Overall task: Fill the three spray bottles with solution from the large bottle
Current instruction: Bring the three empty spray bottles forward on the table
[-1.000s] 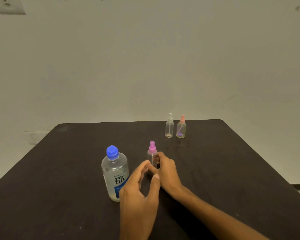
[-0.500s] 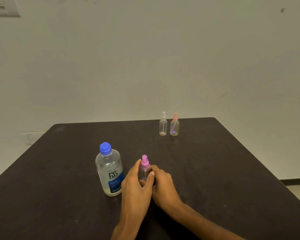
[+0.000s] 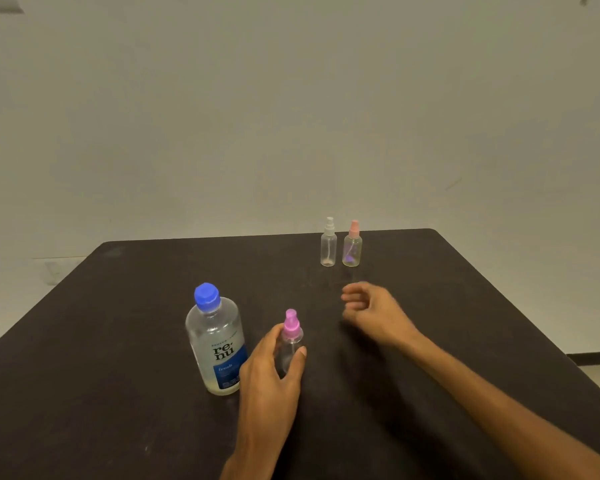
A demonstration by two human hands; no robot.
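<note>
Low in the frame's centre, our left hand (image 3: 271, 368) grasps the pink-capped spray bottle (image 3: 290, 341), which looks empty. Just left stands the large bottle (image 3: 215, 341), blue cap on, clear solution inside. Our right hand (image 3: 371, 311) hangs blurred, fingers loosely curled, holding nothing. Above centre-right, the white-capped spray bottle (image 3: 328, 243) and peach-capped spray bottle (image 3: 352, 244): contents hard to judge.
</note>
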